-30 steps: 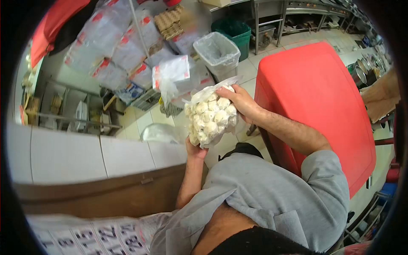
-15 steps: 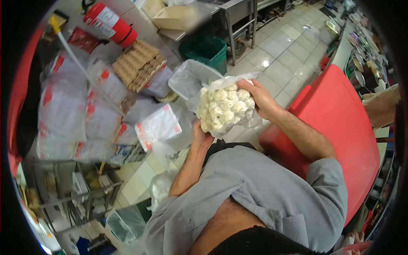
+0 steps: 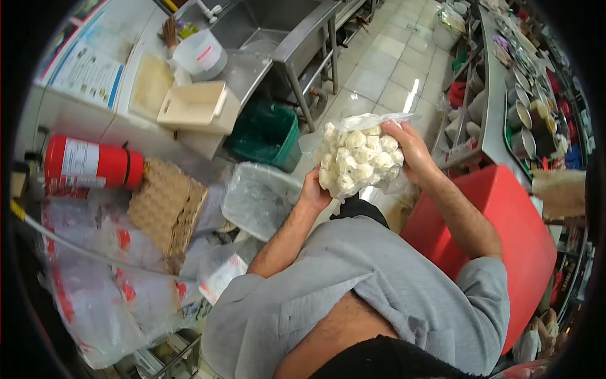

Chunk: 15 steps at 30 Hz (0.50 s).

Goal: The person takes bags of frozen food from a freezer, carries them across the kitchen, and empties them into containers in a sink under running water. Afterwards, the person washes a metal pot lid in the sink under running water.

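A clear plastic bag of white, rounded, knobbly pieces is held up in front of my body. What the pieces are, I cannot make out for sure. My left hand grips the bag's lower left side, with its fingers partly hidden behind it. My right hand is closed on the upper right side, where loose plastic bunches up. Below and left of the bag stands a translucent plastic bin.
A stack of egg trays rests on plastic-wrapped packs at the left, near a red fire extinguisher. A green bin stands under the steel sink. A red box-like object is close on my right. Tiled floor runs ahead.
My view has turned and moved forward, showing more of the sink and counter. The bag, still in both hands, is now past the translucent bin, over the floor.
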Tool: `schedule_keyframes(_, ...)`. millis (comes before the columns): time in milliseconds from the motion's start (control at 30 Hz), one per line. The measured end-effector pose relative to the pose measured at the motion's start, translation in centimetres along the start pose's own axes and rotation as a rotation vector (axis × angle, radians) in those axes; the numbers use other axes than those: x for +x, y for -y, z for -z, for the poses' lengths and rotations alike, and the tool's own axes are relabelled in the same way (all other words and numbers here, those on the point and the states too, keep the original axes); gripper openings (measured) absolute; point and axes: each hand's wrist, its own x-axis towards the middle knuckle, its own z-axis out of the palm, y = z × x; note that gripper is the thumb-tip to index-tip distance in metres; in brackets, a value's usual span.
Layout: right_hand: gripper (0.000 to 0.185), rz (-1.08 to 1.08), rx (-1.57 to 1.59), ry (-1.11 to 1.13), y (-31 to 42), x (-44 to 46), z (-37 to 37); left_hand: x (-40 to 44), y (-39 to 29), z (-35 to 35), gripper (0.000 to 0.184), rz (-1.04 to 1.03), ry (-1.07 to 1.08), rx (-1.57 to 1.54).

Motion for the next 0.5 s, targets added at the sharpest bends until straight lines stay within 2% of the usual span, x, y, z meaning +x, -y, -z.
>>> schedule_keyframes(33, 0.043, 0.032, 0.067, 0.114, 1.4, 5.4, -0.6, 3.0, -4.2, -0.7, 0.047, -0.106, -0.035, 0.061)
schedule_keyframes(167, 0.045, 0.027, 0.021, 0.117, 7.2, 15.2, -1.9, 11.2, -10.2, -3.5, 0.046, -0.144, -0.051, -0.021)
schedule_keyframes(400, 0.043, 0.024, -0.025, 0.382, 15.4, 32.9, -10.4, 22.2, -23.9, -3.8, 0.042, -0.410, 0.117, -0.215)
schedule_keyframes(500, 0.041, 0.015, -0.043, 0.448, 17.4, 40.1, -13.8, 27.5, -29.1, -2.9, 0.041, -0.512, 0.065, -0.282)
